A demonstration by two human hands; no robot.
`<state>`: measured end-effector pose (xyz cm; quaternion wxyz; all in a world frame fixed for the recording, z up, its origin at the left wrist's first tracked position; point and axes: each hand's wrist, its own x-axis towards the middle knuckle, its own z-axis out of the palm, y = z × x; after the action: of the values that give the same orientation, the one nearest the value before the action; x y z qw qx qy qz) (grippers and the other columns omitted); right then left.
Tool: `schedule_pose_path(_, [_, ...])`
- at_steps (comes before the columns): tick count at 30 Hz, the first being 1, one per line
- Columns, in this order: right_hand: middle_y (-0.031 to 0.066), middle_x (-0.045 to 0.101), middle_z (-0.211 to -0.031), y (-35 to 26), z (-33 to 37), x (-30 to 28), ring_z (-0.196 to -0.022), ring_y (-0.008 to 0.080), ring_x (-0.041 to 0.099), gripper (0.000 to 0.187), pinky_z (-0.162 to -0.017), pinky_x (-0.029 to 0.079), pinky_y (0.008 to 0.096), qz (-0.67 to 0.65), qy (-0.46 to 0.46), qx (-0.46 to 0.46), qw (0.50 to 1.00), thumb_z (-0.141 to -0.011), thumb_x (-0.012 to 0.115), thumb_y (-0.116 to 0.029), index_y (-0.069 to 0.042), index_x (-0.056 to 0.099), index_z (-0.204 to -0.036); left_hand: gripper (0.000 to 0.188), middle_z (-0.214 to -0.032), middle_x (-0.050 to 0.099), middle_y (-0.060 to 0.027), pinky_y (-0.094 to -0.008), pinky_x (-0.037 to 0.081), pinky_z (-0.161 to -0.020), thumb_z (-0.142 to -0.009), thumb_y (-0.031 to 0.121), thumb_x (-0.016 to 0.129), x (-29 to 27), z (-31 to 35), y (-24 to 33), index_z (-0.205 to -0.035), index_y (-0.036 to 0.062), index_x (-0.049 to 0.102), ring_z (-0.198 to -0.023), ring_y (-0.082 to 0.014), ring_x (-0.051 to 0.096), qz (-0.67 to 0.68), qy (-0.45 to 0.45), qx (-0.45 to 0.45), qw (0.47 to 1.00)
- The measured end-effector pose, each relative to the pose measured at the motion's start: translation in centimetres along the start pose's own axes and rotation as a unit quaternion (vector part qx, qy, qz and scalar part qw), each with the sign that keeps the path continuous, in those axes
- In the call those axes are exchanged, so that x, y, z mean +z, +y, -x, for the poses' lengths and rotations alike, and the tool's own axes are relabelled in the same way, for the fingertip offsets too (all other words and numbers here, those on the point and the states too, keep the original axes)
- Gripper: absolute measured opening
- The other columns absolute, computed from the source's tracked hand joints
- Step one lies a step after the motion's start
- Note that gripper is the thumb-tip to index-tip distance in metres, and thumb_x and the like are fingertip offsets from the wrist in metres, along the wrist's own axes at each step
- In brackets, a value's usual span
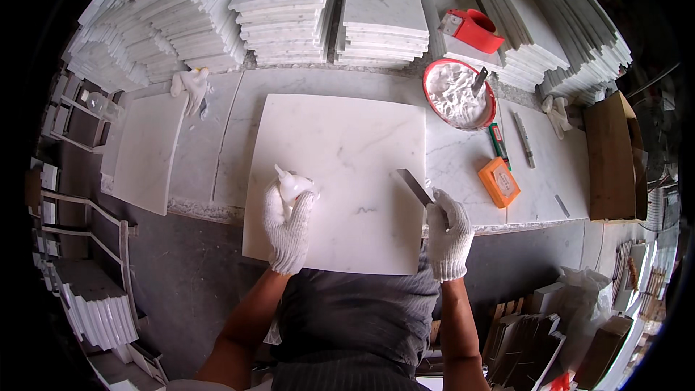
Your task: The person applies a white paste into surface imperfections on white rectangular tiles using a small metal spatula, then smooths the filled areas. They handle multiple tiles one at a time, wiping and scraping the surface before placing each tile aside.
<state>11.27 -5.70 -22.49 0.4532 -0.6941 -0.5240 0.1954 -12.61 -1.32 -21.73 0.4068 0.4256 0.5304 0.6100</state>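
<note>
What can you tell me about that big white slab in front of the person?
The slab is thin and roughly square, looks like smooth stone, and is off-white with faint grey veins and a small grey squiggle in its near half. It appears about flat over the workbench, jutting past the bench's near edge. The left hand is over its near-left part; whether it touches the slab is unclear.
</note>
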Motion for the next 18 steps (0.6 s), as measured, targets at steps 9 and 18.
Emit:
schedule_pose_path(9, [0.0033, 0.060, -0.088, 0.3, 2.3, -3.0, -0.073, 0.0136, 0.055, 0.022, -0.067, 0.049, 0.0281, -0.527, -0.080, 0.313, 0.786, -0.091, 0.063, -0.013, -0.004, 0.065, -0.111, 0.031, -0.100, 0.061, -0.0065, -0.0273, 0.051, -0.080, -0.086, -0.004, 0.064, 0.0, -0.2, 0.1, -0.114, -0.0005, 0.052, -0.089, -0.0120, 0.059, 0.005, -0.018, -0.003, 1.000])
schedule_pose_path(18, [0.0085, 0.063, -0.100, -1.0, 0.6, -3.0, -0.078, 0.0123, 0.060, 0.028, -0.068, 0.051, 0.0254, -0.355, -0.109, 0.241, 0.897, -0.093, 0.049, 0.001, -0.003, 0.057, -0.120, 0.032, -0.099, 0.061, -0.0041, -0.0250, 0.049, -0.076, -0.088, -0.001, 0.065, 0.3, -0.4, -0.6, -0.117, 0.0010, 0.052, -0.085, -0.0088, 0.057, -0.015, -0.031, -0.036, 0.999])
